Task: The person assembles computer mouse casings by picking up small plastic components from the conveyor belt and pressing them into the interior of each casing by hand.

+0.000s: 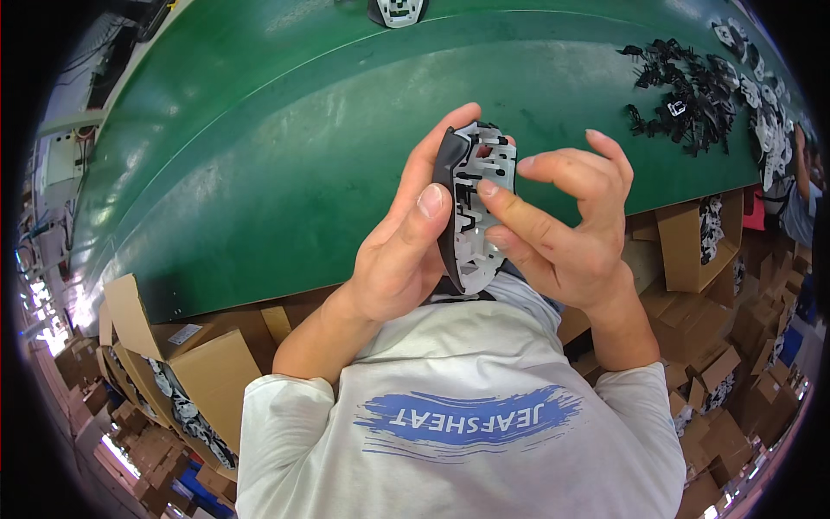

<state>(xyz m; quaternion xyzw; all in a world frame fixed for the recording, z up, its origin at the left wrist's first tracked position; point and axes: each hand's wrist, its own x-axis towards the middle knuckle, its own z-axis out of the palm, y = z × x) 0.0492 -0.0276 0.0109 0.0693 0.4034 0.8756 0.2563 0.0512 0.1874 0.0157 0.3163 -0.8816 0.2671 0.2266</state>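
A curved plastic shell (474,208), shaped like a computer mouse housing, is held above my lap at the table's near edge. Its outer side is black, and its ribbed white inside with small black parts faces right. My left hand (399,242) wraps round the black side, thumb in front and fingers behind. From the right, my right hand (566,221) reaches to the white inside with its fingers apart. One fingertip rests on the ribs, the thumb lies lower by the edge, and another fingertip is close to the upper right rim.
On the green table (303,156), a heap of small black plastic parts (687,95) lies at the far right beside white shells (765,121). Another shell (399,10) sits at the far edge. Open cardboard boxes (207,372) of parts stand left; another box (692,251) stands right.
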